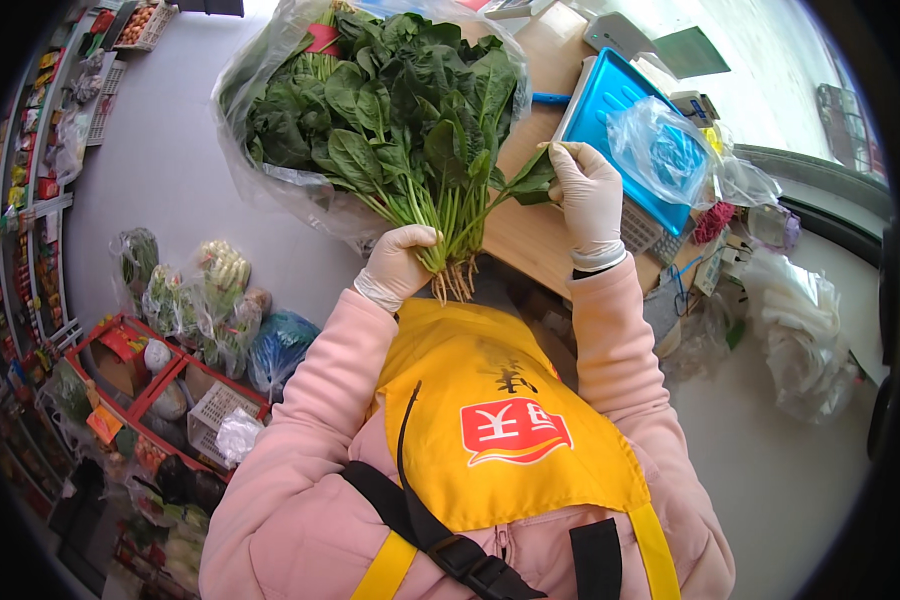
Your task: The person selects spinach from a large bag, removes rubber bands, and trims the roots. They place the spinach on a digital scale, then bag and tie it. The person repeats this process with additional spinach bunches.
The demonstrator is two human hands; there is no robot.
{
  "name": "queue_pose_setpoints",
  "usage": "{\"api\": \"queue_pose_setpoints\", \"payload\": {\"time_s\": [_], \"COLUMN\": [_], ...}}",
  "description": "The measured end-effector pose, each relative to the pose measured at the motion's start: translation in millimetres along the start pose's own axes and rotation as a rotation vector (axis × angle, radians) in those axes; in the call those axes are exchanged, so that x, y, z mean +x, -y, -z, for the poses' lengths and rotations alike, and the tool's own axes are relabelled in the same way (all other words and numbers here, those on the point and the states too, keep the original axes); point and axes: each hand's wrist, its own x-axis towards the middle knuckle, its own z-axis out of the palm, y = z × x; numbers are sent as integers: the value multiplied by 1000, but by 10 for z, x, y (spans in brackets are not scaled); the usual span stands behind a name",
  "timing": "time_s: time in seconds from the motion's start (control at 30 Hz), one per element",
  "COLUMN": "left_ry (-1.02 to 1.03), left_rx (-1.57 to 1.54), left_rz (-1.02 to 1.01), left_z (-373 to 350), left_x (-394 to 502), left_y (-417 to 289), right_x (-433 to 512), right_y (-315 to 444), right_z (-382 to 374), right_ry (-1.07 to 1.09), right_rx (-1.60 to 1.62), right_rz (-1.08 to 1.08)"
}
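Observation:
My left hand [399, 267], in a white disposable glove, grips a bunch of spinach [424, 187] by its stems, just above the pale roots. Also gloved, my right hand [589, 191] pinches one spinach leaf [532, 176] between thumb and fingers, out to the right of the bunch. Behind the bunch, more spinach [292, 124] lies in a large clear plastic bag [232, 142]. A red band [323, 39] wraps the stems of one bunch at the bag's far left.
Right of the bag, a blue tray [596, 97] holding a crumpled plastic bag [656, 142] rests on a wooden table [521, 232]. Clear bags [795, 330] hang at far right. Bagged vegetables [221, 300], a red-framed rack [131, 409] and stocked shelves [26, 187] stand left.

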Motion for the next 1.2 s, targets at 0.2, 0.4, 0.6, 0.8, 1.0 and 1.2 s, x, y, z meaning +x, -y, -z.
{"api": "queue_pose_setpoints", "payload": {"time_s": [0.2,0.4,0.6,0.8,1.0,1.2], "left_ry": [-35,22,23,-212,-342,-103], "left_rx": [2,-35,-34,778,1518,1185], "left_rz": [8,10,40,-160,-522,-430], "left_z": [-21,58,-75,-463,-774,-655], "left_x": [-15,-12,-58,-181,-148,-217], "left_y": [-7,-14,-33,1,110,113], "right_x": [-36,-589,-755,-559,-678,-566], "right_y": [-23,-471,-849,-601,-438,-517], "right_z": [3,-90,-286,-312,-585,-535], "right_ry": [1,21,295,644,663,502], "right_rx": [264,-157,-80,152,539,476], "right_rz": [190,145,-102,-211,-350,-427]}}
